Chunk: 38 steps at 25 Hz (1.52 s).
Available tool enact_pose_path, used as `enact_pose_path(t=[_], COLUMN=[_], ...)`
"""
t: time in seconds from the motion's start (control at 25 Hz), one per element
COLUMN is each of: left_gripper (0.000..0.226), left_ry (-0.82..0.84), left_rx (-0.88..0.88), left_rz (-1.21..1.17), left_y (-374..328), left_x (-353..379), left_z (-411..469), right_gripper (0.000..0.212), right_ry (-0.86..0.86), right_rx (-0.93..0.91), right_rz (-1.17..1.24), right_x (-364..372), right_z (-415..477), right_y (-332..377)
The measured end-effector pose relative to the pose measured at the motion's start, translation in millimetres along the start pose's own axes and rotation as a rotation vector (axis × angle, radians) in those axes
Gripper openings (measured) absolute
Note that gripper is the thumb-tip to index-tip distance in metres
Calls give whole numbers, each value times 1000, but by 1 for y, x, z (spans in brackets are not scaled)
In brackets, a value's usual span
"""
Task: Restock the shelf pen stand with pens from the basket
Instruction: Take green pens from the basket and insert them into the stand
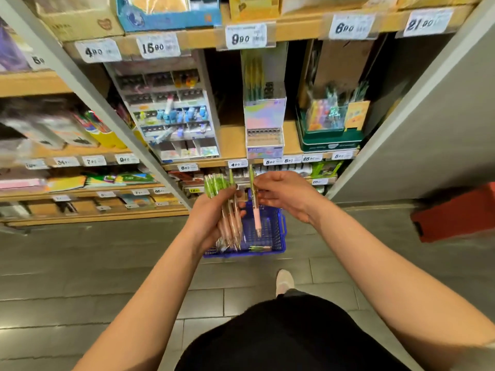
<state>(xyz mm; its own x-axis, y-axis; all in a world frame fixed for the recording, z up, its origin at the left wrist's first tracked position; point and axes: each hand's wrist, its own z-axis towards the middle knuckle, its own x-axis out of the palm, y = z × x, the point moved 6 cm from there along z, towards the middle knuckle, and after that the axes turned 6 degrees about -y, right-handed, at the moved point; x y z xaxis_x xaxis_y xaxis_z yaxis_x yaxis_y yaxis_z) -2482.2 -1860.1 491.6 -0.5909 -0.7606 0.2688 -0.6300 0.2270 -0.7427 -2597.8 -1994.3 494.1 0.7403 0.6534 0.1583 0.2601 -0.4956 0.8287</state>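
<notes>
Partly hidden: blue plastic mesh basket (pixel 272 234) on the tiled floor (pixel 107 263), its left side behind the left hand (pixel 209 218); one loose pen (pixel 259 248) lies inside. The left hand's fingers curl around a bundle of pens (pixel 232 223) with translucent green tops, pale pink grips, tips down. The right hand (pixel 286 196) pinches a single pen (pixel 257 220) upright above the basket, fingertips obscured. On the wooden shelf (pixel 233 140) above: pen stand (pixel 264 116), iridescent card front, clear perforated tier; rear contents blurred.

Wooden shop shelves (pixel 294 33) with price tags (pixel 246 36) above grey tiled floor (pixel 80 263)
</notes>
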Motion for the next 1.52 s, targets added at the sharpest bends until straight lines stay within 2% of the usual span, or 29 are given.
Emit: enact_pose_path(t=[0.28,0.44,0.6,0.76,1.0,1.12,1.28,1.4,1.52], left_gripper=[41,35,27,35,34,30,26,11,6], left_ry=[-17,0,89,135,150,148,156,146,154], left_rx=[34,-5,-42,-46,1,47,106,145,182], left_rz=[-107,-140,-80,36,70,93,85,75,52], left_y=[-21,-28,-44,-63,-77,-80,-75,-70,-65], left_x=[47,63,73,74,83,92,105,110,116], left_z=[42,67,102,153,223,254,283,297,304], right_gripper=[9,5,6,6,6,12,16,23,18], right_ry=[12,-13,-94,-152,-172,-208,-444,-483,-551], right_rx=[-2,3,2,-26,-70,-164,-350,-500,-645], right_rz=[-35,12,86,142,171,157,274,185,68], right_x=[-38,-46,-49,-52,-63,-83,-123,-121,-123], right_z=[32,51,82,123,181,215,265,295,312], right_y=[44,62,78,89,100,121,165,200,216])
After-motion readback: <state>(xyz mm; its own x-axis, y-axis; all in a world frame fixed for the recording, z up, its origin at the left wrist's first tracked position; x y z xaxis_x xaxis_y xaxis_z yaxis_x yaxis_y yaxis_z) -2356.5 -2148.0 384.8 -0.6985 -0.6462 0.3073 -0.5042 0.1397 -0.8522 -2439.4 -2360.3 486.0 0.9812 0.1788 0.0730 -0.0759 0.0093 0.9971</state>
